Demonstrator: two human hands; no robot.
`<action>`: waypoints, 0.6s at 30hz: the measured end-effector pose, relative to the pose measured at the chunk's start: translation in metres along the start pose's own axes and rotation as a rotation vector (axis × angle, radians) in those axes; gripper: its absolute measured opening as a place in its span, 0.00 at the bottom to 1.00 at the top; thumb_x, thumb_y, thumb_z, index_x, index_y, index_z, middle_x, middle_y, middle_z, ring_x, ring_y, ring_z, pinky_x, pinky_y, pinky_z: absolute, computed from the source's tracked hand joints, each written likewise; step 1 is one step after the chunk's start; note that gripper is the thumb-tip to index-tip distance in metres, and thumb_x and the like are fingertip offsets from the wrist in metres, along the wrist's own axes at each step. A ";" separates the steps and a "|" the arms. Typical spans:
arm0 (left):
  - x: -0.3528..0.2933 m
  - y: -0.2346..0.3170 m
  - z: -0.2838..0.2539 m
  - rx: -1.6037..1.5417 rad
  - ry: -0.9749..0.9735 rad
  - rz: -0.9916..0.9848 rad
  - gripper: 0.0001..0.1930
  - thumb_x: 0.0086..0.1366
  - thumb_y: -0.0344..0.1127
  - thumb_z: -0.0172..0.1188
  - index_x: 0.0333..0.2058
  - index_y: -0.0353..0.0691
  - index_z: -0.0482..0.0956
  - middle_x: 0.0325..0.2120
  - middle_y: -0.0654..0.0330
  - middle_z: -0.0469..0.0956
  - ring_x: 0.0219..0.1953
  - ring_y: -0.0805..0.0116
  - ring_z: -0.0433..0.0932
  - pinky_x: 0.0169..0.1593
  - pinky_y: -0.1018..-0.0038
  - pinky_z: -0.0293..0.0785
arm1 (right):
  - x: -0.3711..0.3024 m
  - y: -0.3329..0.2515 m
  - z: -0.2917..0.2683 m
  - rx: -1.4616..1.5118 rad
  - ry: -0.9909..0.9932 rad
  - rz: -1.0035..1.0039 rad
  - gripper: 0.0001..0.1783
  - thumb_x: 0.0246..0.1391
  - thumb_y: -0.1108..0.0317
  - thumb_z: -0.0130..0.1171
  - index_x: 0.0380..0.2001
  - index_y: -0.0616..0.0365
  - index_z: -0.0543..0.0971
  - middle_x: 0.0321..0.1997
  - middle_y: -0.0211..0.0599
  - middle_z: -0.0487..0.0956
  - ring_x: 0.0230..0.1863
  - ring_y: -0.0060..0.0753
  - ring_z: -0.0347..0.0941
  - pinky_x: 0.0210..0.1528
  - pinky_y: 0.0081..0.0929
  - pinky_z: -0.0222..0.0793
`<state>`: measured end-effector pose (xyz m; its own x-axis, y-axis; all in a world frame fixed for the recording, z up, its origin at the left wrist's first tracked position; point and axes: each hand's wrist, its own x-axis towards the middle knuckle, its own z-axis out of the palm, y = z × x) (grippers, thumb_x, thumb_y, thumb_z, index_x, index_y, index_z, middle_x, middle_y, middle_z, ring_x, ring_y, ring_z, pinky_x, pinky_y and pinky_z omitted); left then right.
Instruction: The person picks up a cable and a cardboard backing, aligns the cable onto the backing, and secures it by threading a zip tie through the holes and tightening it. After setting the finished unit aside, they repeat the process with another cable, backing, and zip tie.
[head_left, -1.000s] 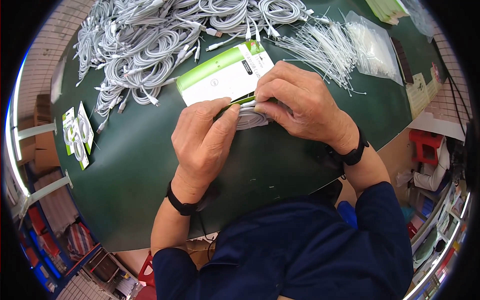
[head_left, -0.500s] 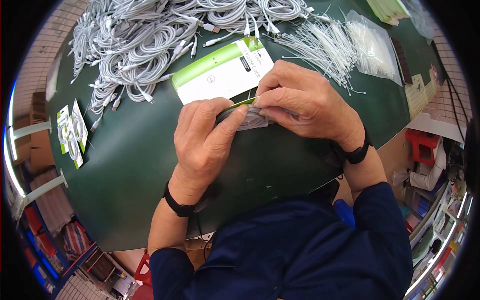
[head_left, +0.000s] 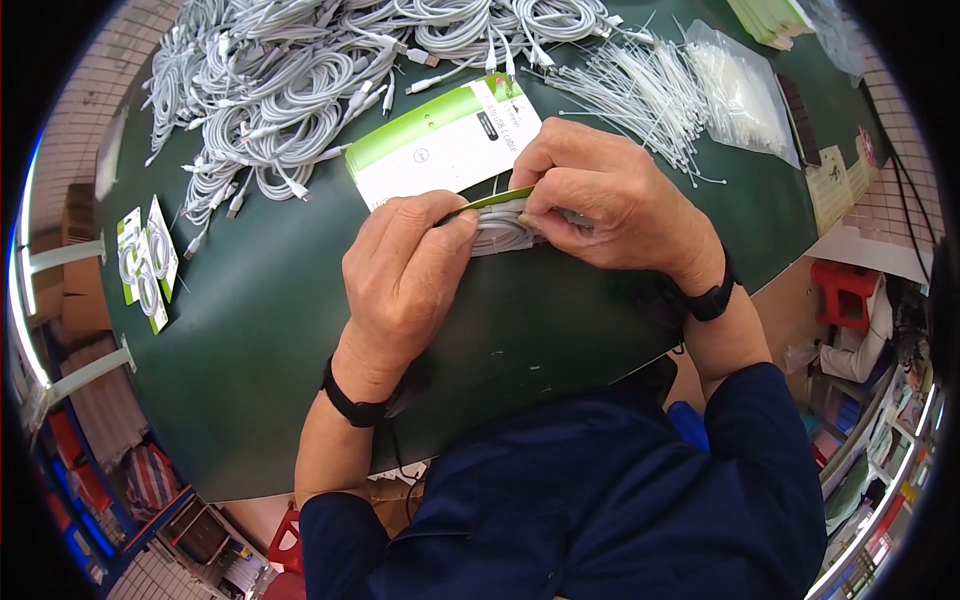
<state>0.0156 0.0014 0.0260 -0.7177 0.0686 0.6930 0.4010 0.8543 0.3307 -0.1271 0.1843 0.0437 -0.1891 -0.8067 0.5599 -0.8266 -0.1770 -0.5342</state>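
Both hands meet over the middle of the green table (head_left: pixel 250 330). My left hand (head_left: pixel 405 275) and my right hand (head_left: pixel 600 195) pinch a coiled white cable (head_left: pixel 500 228) against a green-edged backing card (head_left: pixel 495 200) held on edge between them. Fingers hide most of the coil. Just behind the hands lies a flat white and green card (head_left: pixel 440 145). A black band sits on each wrist.
A large heap of coiled white cables (head_left: pixel 300 70) fills the far left of the table. Loose white zip ties (head_left: pixel 640 90) and a clear bag (head_left: pixel 745 95) of them lie far right. Two packed cable cards (head_left: pixel 145 255) rest at the left edge. A seated person (head_left: pixel 860 330) is at right.
Both hands have stayed on the coil and card, with the fingers shifting slightly; the view has drifted a little.
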 end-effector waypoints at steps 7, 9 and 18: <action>0.001 0.002 0.000 0.025 -0.017 0.016 0.11 0.47 0.21 0.67 0.31 0.35 0.78 0.30 0.57 0.79 0.29 0.62 0.79 0.30 0.71 0.76 | -0.001 0.001 0.002 0.037 -0.003 0.026 0.13 0.38 0.82 0.68 0.27 0.57 0.78 0.35 0.34 0.78 0.32 0.36 0.75 0.32 0.28 0.70; 0.001 0.002 0.001 0.028 -0.018 0.011 0.11 0.47 0.21 0.67 0.31 0.35 0.78 0.30 0.57 0.79 0.29 0.62 0.79 0.30 0.71 0.76 | 0.000 0.001 0.001 0.069 0.014 0.060 0.12 0.39 0.82 0.68 0.29 0.57 0.79 0.35 0.34 0.79 0.32 0.36 0.75 0.32 0.27 0.71; 0.005 0.005 -0.005 -0.002 -0.004 0.036 0.11 0.48 0.21 0.68 0.31 0.35 0.78 0.30 0.57 0.78 0.29 0.62 0.79 0.30 0.70 0.76 | -0.008 0.031 -0.038 -0.172 0.200 0.456 0.11 0.47 0.77 0.66 0.36 0.61 0.82 0.33 0.39 0.81 0.29 0.36 0.76 0.34 0.24 0.73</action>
<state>0.0168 0.0031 0.0344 -0.7050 0.1019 0.7018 0.4278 0.8504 0.3063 -0.1711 0.2066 0.0463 -0.6335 -0.6539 0.4136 -0.7086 0.2757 -0.6495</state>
